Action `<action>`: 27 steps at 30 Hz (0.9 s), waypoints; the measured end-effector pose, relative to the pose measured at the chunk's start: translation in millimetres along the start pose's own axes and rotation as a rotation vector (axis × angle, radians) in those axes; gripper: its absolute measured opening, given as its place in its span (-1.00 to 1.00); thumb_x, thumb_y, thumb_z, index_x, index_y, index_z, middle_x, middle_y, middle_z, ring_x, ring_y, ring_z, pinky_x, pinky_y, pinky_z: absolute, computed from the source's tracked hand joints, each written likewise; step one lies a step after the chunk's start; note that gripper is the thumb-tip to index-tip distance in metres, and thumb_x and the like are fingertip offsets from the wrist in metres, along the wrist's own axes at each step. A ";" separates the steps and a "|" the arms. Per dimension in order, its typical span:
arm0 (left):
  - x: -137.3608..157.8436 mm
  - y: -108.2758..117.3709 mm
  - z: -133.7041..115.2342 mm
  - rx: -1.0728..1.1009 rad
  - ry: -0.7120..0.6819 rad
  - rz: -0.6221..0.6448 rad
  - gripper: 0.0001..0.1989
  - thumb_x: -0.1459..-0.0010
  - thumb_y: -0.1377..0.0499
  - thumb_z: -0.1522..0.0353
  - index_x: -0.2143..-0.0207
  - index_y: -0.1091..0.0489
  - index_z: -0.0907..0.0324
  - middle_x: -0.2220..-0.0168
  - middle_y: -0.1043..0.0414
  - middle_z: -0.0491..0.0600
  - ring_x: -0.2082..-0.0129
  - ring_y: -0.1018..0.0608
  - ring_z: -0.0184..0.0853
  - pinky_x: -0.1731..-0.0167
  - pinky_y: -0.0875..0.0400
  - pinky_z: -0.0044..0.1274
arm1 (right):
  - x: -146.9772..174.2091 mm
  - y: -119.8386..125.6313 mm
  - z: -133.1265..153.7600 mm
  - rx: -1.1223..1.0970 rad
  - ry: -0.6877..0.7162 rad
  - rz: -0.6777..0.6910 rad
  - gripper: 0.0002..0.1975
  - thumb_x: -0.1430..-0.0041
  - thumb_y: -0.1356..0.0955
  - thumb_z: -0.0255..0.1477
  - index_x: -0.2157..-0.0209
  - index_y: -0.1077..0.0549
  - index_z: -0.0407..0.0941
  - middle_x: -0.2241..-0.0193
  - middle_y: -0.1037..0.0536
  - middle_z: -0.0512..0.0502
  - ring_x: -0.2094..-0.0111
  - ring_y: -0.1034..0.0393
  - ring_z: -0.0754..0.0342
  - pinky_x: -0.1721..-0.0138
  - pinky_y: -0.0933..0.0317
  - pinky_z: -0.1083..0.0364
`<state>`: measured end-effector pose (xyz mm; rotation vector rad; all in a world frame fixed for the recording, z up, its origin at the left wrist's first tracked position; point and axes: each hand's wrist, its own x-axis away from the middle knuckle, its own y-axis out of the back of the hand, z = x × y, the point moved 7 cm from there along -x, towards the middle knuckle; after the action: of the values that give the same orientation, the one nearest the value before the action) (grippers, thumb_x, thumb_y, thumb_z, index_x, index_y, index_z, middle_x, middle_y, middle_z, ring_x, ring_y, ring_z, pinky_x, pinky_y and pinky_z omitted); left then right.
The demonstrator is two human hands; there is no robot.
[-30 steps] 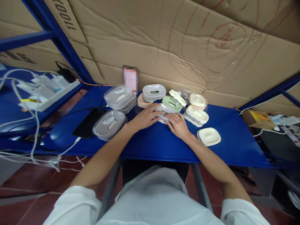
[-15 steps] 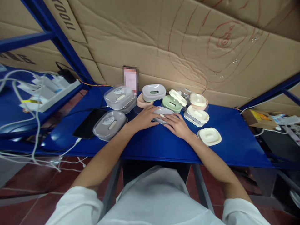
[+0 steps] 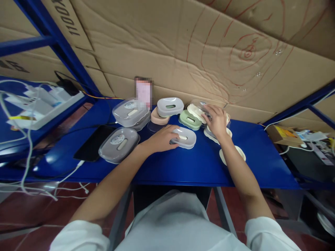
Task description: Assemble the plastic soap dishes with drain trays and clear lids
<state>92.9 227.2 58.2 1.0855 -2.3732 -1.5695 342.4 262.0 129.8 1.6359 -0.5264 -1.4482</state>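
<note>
My left hand has its thumb and fingers around the left end of a grey soap dish, which lies on the table with a pale bar in its slot. At the back right, my right hand reaches over the cluster with thumb and fingers apart. Its fingertips are beside a cream scalloped tray and a clear lid; contact is hard to make out. Under that hand, a scalloped cream dish is partly hidden. A green dish sits between my hands, and a round-cornered cream dish is partly behind my right forearm.
Lidded grey soap boxes stand at the left beside a black phone. Another grey dish rests on a peach one. A blurred-screen phone leans on the cardboard. Cables and a power strip occupy the far left.
My right hand has left the grey dish and moved back and right to the cluster. My left hand remains at the grey dish, which now shows more fully.
</note>
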 end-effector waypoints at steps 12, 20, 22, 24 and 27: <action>-2.3 -4.2 28.3 0.328 0.158 -0.133 0.15 -0.03 -0.50 -0.02 -0.47 0.02 0.13 -0.47 -0.10 0.36 -0.43 -0.33 0.21 -0.40 -0.25 0.04 | 76.6 -27.2 95.8 -0.276 0.315 0.179 -0.57 -0.53 -0.33 -0.18 -0.28 -0.48 -0.07 -0.27 -0.57 -0.27 -0.35 -0.43 -0.18 -0.37 -0.26 -0.23; -0.5 -5.8 31.5 0.168 0.139 -0.049 -0.05 -0.17 -0.45 0.07 -0.47 -0.15 0.15 -0.38 -0.28 0.28 -0.44 -0.32 0.12 -0.45 -0.20 -0.02 | 80.9 -38.1 111.7 -0.224 0.387 0.341 -0.46 -0.58 -0.26 -0.32 -0.49 -0.28 0.03 -0.44 -0.37 -0.17 -0.49 -0.21 -0.16 -0.54 0.01 -0.31; -0.5 -3.7 31.4 0.140 0.145 -0.065 -0.11 -0.14 -0.47 0.07 -0.42 -0.23 0.11 -0.35 -0.34 0.23 -0.40 -0.38 0.12 -0.40 -0.28 -0.03 | 82.1 -39.7 111.7 -0.207 0.402 0.376 -0.46 -0.58 -0.23 -0.36 -0.51 -0.25 0.07 -0.44 -0.38 -0.16 -0.50 -0.19 -0.18 -0.54 0.10 -0.40; 0.1 -2.0 31.4 0.131 0.156 -0.077 -0.15 -0.12 -0.48 0.06 -0.36 -0.28 0.08 -0.33 -0.36 0.20 -0.36 -0.43 0.11 -0.35 -0.37 -0.05 | 82.6 -40.3 110.7 -0.200 0.413 0.395 -0.47 -0.59 -0.22 -0.39 -0.50 -0.25 0.09 -0.43 -0.38 -0.14 -0.51 -0.17 -0.19 -0.53 0.15 -0.46; 1.6 -1.4 30.0 0.146 0.150 -0.070 -0.17 -0.10 -0.50 0.08 -0.32 -0.29 0.09 -0.33 -0.36 0.21 -0.35 -0.45 0.10 -0.31 -0.42 -0.09 | 82.9 -39.9 109.1 -0.199 0.430 0.408 -0.49 -0.59 -0.22 -0.39 -0.47 -0.30 0.10 -0.45 -0.36 -0.12 -0.51 -0.18 -0.17 -0.52 0.12 -0.42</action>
<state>79.1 249.0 42.7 1.2795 -2.4038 -1.2998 249.8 183.6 54.7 1.5139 -0.4208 -0.7948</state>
